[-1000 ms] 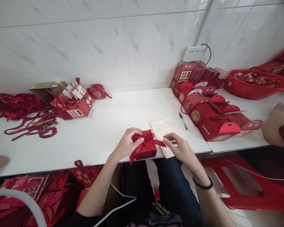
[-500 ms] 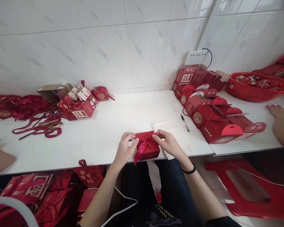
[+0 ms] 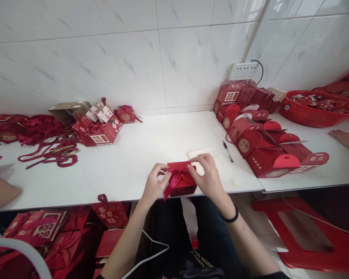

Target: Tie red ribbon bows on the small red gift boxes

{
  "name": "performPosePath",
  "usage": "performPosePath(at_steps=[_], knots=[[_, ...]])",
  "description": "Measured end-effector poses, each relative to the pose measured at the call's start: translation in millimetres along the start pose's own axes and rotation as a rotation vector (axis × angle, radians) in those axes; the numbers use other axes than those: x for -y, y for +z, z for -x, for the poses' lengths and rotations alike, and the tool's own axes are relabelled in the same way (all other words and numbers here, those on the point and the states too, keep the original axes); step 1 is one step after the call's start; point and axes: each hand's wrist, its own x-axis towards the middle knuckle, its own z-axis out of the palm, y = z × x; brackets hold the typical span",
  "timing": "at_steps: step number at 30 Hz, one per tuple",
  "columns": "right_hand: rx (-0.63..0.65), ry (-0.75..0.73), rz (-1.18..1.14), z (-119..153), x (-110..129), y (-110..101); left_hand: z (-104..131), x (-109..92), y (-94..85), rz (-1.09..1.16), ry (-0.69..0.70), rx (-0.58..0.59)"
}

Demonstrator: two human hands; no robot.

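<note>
1. A small red cardboard gift box (image 3: 182, 185) sits at the near edge of the white counter (image 3: 151, 151).
2. The left hand (image 3: 154, 184) pinches the red satin ribbon bow (image 3: 177, 174), fingers together on it.
3. The right hand (image 3: 208, 175) grips the bow's other side, fingers clamped on the ribbon.
4. A black pen (image 3: 227, 150) lies nearby.

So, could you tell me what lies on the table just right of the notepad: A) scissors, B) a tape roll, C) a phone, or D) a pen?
D: a dark pen lies on the white table just right of the notepad, beside the row of red boxes.
</note>
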Motion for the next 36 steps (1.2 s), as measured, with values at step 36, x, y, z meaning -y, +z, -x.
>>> performPosePath(at_steps=[36], knots=[[0.297, 0.060, -0.171, -8.2, 18.7, 9.0, -3.8, -9.1, -6.9, -0.131, 0.303, 0.097]])
